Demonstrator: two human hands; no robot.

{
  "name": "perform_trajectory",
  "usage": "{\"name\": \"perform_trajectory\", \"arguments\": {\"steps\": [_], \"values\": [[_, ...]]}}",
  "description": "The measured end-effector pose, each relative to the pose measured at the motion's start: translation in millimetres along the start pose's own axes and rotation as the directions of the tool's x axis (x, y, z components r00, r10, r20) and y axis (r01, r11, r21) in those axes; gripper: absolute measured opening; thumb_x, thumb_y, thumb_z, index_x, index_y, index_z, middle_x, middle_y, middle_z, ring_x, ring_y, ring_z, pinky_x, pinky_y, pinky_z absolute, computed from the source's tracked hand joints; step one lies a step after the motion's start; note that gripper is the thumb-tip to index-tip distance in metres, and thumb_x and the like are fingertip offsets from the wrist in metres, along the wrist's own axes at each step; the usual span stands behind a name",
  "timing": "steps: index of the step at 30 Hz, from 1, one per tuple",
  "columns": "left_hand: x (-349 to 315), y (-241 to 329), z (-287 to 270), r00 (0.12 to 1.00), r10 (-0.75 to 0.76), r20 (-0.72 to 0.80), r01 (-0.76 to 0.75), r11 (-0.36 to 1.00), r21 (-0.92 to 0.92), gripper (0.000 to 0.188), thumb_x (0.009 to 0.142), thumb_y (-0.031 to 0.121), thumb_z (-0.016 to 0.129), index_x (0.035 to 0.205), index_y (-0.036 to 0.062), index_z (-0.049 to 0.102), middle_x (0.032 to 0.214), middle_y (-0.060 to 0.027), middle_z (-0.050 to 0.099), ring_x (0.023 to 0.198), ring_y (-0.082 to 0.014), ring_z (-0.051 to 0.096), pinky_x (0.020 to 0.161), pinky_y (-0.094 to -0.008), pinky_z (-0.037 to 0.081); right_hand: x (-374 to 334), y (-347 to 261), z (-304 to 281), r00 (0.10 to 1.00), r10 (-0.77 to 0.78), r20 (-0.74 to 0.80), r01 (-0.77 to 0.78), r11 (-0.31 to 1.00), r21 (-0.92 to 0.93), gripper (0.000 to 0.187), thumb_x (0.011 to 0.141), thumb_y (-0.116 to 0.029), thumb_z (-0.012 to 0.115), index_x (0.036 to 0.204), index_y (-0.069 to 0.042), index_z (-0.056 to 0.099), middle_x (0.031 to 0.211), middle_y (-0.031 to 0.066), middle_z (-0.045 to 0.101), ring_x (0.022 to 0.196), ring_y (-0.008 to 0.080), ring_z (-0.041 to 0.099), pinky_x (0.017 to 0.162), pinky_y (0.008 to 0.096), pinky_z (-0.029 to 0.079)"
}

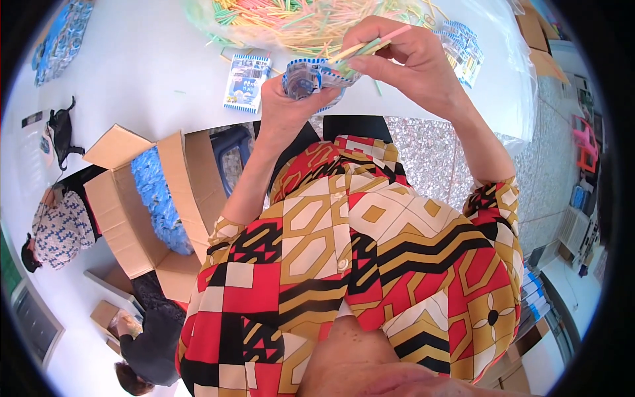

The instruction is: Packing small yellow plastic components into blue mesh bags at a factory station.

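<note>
My left hand (pixel 288 109) is closed round a small blue-and-white plastic packet (pixel 305 79), its striped mouth turned to the right. Between the thumb and fingers of my right hand (pixel 413 63) are several thin pastel sticks (pixel 370 49), pink, yellow and green. Their lower ends are at the packet's mouth; how deep they reach inside I cannot make out. Left of my left hand a filled packet (pixel 247 83) of the same kind lies flat on the white table (pixel 152 59). Beyond both hands a big heap of pastel sticks (pixel 284 23) rests on clear plastic.
More packets (pixel 461 53) lie at the table's right and a stack of blue packets (pixel 63 40) at its far left. An open cardboard box (pixel 119 212) holding blue packets stands left of me. Two other people (pixel 63 228) work at the left. A pink stool (pixel 585 142) is far right.
</note>
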State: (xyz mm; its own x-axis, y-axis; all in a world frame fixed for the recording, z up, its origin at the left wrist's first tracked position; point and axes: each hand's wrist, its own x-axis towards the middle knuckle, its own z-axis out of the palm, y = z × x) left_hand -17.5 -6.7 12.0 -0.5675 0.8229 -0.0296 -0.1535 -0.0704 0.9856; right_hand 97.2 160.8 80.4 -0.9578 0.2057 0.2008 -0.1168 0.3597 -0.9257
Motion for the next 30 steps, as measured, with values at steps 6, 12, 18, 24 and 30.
{"name": "perform_trajectory", "arguments": {"steps": [6,12,18,24,30], "values": [[1.8,0.3,1.4,1.000,-0.011,0.002,0.011,1.000,0.001,0.016,0.075,0.005,0.073,0.089,-0.0010,0.067,0.078,-0.0023,0.066,0.069,-0.0059,0.059,0.063,-0.0206,0.049,7.6,-3.5,-0.8,0.998,-0.006,0.064,0.013,0.994,-0.113,0.012,0.087,-0.012,0.062,0.097,-0.005,0.062,0.087,0.0022,0.063,0.068,0.0063,0.054,0.060,0.0192,0.044],[9.1,-1.7,2.7,1.000,0.023,-0.012,-0.022,1.000,0.013,0.018,0.075,0.006,0.073,0.091,-0.0009,0.067,0.079,-0.0024,0.067,0.069,-0.0058,0.059,0.064,-0.0206,0.049,30.5,13.0,-5.9,0.982,-0.129,0.137,0.071,0.928,0.365,0.011,0.087,-0.006,0.060,0.097,-0.001,0.060,0.085,0.0002,0.059,0.073,0.0037,0.052,0.065,0.0187,0.042],[16.1,-1.1,3.1,0.999,0.029,-0.044,-0.029,1.000,-0.004,0.020,0.075,0.007,0.074,0.093,0.0003,0.068,0.082,-0.0026,0.068,0.072,-0.0057,0.060,0.065,-0.0206,0.049,26.9,6.7,-5.2,0.990,-0.137,-0.040,0.143,0.956,0.258,0.011,0.087,-0.005,0.060,0.097,-0.002,0.059,0.082,-0.0021,0.057,0.072,0.0028,0.050,0.064,0.0181,0.040],[18.0,-4.3,3.7,0.999,0.030,-0.043,-0.031,0.999,-0.031,0.020,0.076,0.009,0.074,0.092,0.0002,0.069,0.083,-0.0025,0.068,0.072,-0.0058,0.059,0.066,-0.0207,0.049,23.4,-11.5,-5.6,0.965,0.203,-0.165,-0.171,0.967,0.190,0.011,0.087,-0.004,0.059,0.097,-0.001,0.058,0.077,-0.0038,0.054,0.066,0.0017,0.047,0.058,0.0168,0.038],[17.1,-7.3,1.7,0.998,0.021,-0.062,-0.023,1.000,-0.022,0.020,0.075,0.009,0.074,0.092,0.0004,0.069,0.083,-0.0021,0.068,0.071,-0.0053,0.059,0.066,-0.0206,0.048,24.3,-14.2,-4.2,0.968,0.085,-0.237,-0.098,0.994,-0.043,0.010,0.086,-0.002,0.059,0.096,-0.001,0.058,0.073,-0.0047,0.050,0.062,0.0010,0.042,0.053,0.0168,0.035]]}}
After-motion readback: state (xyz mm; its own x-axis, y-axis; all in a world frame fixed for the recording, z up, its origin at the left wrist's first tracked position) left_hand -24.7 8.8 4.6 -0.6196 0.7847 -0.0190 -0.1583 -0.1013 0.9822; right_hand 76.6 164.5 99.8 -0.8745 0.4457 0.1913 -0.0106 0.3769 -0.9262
